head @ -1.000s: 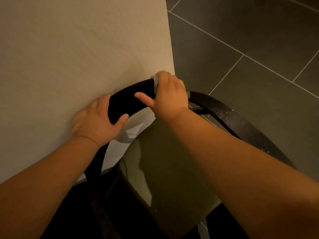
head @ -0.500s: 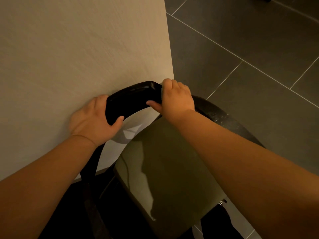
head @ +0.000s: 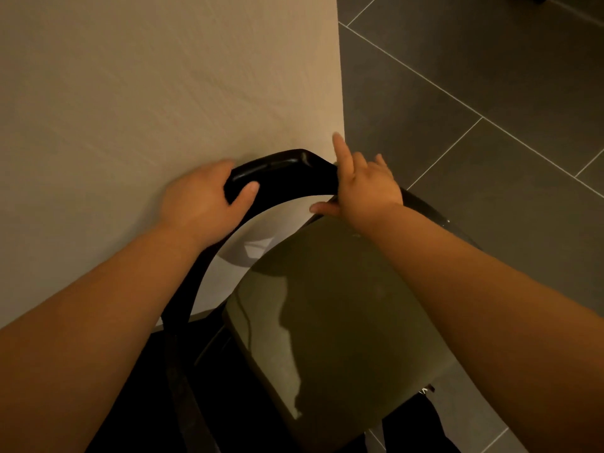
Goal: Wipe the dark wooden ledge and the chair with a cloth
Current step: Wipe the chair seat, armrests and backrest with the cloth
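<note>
Beige tabletop (head: 130, 93), grey floor tiles (head: 490, 76) (pale grout), black chair (head: 284, 178)

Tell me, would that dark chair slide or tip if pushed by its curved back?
Probably slides rather than tips: the chair stands on hard floor tiles. Its glossy back rail looks stiff, perhaps slick, though the left hand grips it.

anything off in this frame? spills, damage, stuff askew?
Nothing spilled or broken. One oddity: no cloth is visible. The left hand grips the chair's black back rail, while the right hand rests on it with the index finger sticking up. A cloth could be hidden under that palm.
</note>
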Demonstrator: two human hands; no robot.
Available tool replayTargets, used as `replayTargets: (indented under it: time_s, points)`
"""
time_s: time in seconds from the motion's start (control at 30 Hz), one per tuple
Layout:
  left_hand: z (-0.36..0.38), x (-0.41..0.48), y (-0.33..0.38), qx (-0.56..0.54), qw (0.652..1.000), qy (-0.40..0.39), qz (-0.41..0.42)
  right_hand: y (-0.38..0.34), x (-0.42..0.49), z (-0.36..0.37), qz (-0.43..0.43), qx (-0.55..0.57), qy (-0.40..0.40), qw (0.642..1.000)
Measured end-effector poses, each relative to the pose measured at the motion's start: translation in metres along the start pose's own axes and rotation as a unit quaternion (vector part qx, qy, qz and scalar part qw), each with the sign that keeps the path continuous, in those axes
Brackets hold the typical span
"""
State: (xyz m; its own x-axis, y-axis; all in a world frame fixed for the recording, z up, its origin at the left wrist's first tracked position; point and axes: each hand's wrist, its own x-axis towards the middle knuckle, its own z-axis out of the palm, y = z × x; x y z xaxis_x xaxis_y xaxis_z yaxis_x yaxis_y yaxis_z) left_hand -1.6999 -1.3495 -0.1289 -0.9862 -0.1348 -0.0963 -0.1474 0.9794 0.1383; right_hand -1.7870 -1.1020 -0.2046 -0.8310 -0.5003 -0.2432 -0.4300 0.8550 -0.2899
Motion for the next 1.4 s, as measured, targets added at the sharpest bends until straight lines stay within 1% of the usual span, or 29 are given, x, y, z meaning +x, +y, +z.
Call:
replayTargets:
  time_s: [0.07, 0.13, 0.17, 0.2, 0.23, 0.3, 0.43, 0.5, 0.6, 0.67, 0.7, 0.87, 0.97, 1.07, 1.13, 1.23, 1.33, 1.4]
  points:
    - [-0.009, 0.031, 0.028, -0.035, 0.998, -0.033, 0.050, 0.015, -0.008, -0.001, -0.037, -0.019, -0.031, 0.999]
    - [-0.014, 0.062, 0.061, -0.069, 0.991, -0.083, 0.081, 0.031, -0.016, -0.005, -0.050, -0.042, -0.047, 0.997]
    - [-0.012, 0.074, 0.075, -0.062, 0.988, -0.115, 0.086, 0.039, -0.018, -0.007, -0.050, -0.052, -0.054, 0.996]
    - [-0.007, 0.081, 0.086, -0.032, 0.986, -0.139, 0.090, 0.046, -0.020, -0.009, -0.047, -0.059, -0.060, 0.995]
    - [-0.001, 0.085, 0.093, 0.009, 0.984, -0.147, 0.097, 0.052, -0.022, -0.011, -0.037, -0.058, -0.061, 0.996]
    - [0.007, 0.086, 0.097, 0.062, 0.985, -0.127, 0.102, 0.059, -0.022, -0.017, -0.008, -0.043, -0.073, 0.996]
    - [0.013, 0.089, 0.088, 0.054, 0.988, -0.111, 0.098, 0.055, -0.003, -0.025, 0.022, -0.064, -0.103, 0.992]
    - [0.015, 0.091, 0.090, 0.069, 0.987, -0.108, 0.098, 0.059, 0.002, -0.023, 0.023, -0.020, -0.083, 0.996]
    - [0.017, 0.091, 0.090, 0.083, 0.987, -0.103, 0.094, 0.068, -0.007, -0.019, 0.000, 0.080, -0.027, 0.996]
    - [0.018, 0.090, 0.088, 0.079, 0.987, -0.102, 0.093, 0.073, -0.017, -0.016, -0.011, 0.126, -0.016, 0.992]
    - [0.018, 0.090, 0.087, 0.076, 0.988, -0.100, 0.093, 0.075, -0.020, -0.015, -0.012, 0.132, -0.021, 0.991]
    - [0.019, 0.090, 0.087, 0.082, 0.988, -0.095, 0.095, 0.067, -0.010, -0.009, 0.015, 0.097, -0.056, 0.994]
    - [0.018, 0.090, 0.088, 0.084, 0.988, -0.090, 0.095, 0.060, -0.001, -0.008, -0.019, 0.084, -0.064, 0.994]
    - [0.018, 0.090, 0.089, 0.080, 0.988, -0.091, 0.099, 0.077, -0.009, -0.011, -0.034, 0.103, -0.086, 0.990]
    - [0.018, 0.089, 0.089, 0.077, 0.988, -0.086, 0.100, 0.097, -0.023, -0.013, -0.019, 0.110, -0.100, 0.989]
    - [0.019, 0.089, 0.090, 0.081, 0.989, -0.080, 0.096, 0.115, -0.039, -0.013, 0.011, 0.112, -0.100, 0.989]
    - [0.019, 0.089, 0.091, 0.085, 0.989, -0.078, 0.094, 0.106, -0.026, -0.014, 0.034, 0.081, -0.107, 0.990]
    - [0.019, 0.088, 0.091, 0.088, 0.989, -0.078, 0.091, 0.090, -0.010, -0.015, 0.031, 0.088, -0.110, 0.990]
